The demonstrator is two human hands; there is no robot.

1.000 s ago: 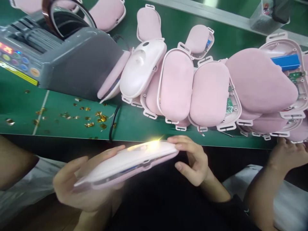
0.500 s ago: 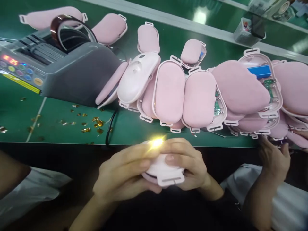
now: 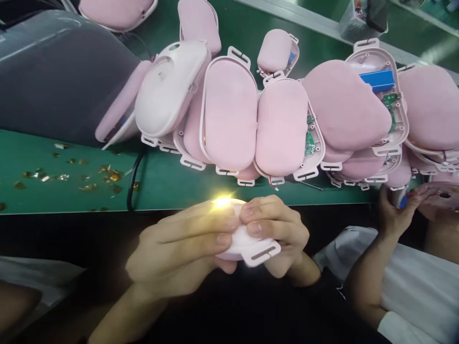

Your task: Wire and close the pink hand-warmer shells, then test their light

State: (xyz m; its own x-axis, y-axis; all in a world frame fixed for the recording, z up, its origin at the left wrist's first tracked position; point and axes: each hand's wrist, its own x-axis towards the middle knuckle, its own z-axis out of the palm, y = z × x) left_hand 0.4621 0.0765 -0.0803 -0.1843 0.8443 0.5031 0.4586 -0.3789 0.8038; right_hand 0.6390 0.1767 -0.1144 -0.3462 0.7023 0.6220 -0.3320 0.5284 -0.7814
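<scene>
Between my two hands is a pinkish-white plastic casing [image 3: 239, 242] with a slotted strap loop at its near end. A bright yellow light shines from its far side. My left hand [image 3: 186, 246] wraps its left side, fingers across the top and the thumb below. From the right, my right hand [image 3: 278, 234] grips it with bent fingertips pressed on the top. The casing is held in front of the table edge, and its underside is mostly hidden. Beyond it lie similar pink casings [image 3: 231, 114], several of them half open with green circuit boards showing.
A dark grey machine [image 3: 64, 81] stands at the left. Bits of gold tape [image 3: 109, 174] and a black cable [image 3: 133, 184] lie on the green table [image 3: 165, 191]. Further right, a co-worker's hand [image 3: 398, 212] holds a casing part. A clear box [image 3: 353, 24] sits at the back.
My view has shifted, so the table things sit further left and higher. The held casing is slightly turned, its two halves closer together. The co-worker's hand now lifts a part.
</scene>
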